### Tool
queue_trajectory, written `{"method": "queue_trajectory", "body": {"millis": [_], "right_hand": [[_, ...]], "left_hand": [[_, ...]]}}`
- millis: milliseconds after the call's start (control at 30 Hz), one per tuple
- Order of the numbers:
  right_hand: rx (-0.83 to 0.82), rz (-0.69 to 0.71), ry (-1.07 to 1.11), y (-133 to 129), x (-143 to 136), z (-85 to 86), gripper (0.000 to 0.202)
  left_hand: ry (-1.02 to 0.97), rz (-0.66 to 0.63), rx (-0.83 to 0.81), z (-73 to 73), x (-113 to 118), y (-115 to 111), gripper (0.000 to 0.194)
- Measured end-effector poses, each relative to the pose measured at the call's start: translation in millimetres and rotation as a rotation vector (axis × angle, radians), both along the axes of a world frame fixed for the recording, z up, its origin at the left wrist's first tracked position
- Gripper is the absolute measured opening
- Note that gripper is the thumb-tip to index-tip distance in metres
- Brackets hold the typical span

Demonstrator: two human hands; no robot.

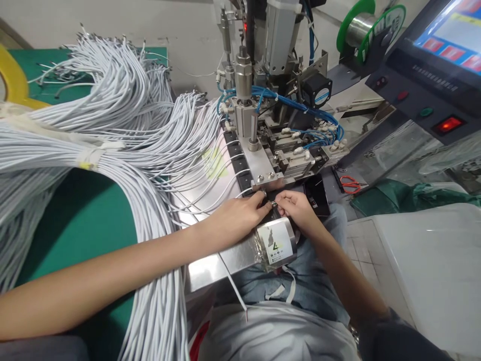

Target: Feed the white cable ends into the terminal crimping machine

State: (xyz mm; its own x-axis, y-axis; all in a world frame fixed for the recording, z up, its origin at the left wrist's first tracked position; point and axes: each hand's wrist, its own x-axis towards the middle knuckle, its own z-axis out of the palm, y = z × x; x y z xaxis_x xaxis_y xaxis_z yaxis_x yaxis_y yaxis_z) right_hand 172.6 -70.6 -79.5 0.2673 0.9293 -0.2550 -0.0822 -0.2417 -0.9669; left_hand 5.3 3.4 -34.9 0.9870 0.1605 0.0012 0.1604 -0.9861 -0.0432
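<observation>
Both of my hands meet at the front of a metal machine (263, 163). My left hand (240, 215) reaches in from the left with thumb and fingertips pinched at the machine's front edge. Facing it, my right hand (297, 209) pinches too, its fingertips nearly touching my left thumb. A small metallic piece (274, 203) shows between the fingertips; what exactly each hand grips is too small to tell. Just below them is a metal cover with a white label (277, 243). Several white cables (221, 168) run into the black track (237, 163) left of the machine.
Thick bundles of white cable (124, 105) lie over a green mat (108, 200) at the left. Blue air tubes (285, 103) cross the machine. A solder wire spool (358, 30) and control panel (424, 95) stand at the upper right. Red-handled scissors (350, 185) lie right.
</observation>
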Motion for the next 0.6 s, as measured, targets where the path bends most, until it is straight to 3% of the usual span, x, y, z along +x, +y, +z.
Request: {"method": "queue_trajectory", "body": {"millis": [133, 200, 267, 467, 600], "right_hand": [[0.004, 0.088, 0.084, 1, -1, -3.2, 0.026], [0.037, 0.104, 0.058, 2, -1, -7.7, 0.026], [0.093, 0.106, -0.040, 2, 1, -11.9, 0.026], [0.220, -0.057, -0.378, -12, 0, -7.8, 0.023], [0.301, 0.081, -0.522, -22, -4, 1.5, 0.037]], "left_hand": [[-0.014, 0.009, 0.015, 1.5, -1, -2, 0.039], [-0.008, 0.026, 0.016, 6.0, -3, -3, 0.028], [0.015, 0.066, 0.027, 12.3, -4, -6, 0.014], [0.071, 0.112, 0.043, 24.5, -5, -14, 0.010], [0.073, 0.115, 0.045, 23.0, -6, -15, 0.011]]}}
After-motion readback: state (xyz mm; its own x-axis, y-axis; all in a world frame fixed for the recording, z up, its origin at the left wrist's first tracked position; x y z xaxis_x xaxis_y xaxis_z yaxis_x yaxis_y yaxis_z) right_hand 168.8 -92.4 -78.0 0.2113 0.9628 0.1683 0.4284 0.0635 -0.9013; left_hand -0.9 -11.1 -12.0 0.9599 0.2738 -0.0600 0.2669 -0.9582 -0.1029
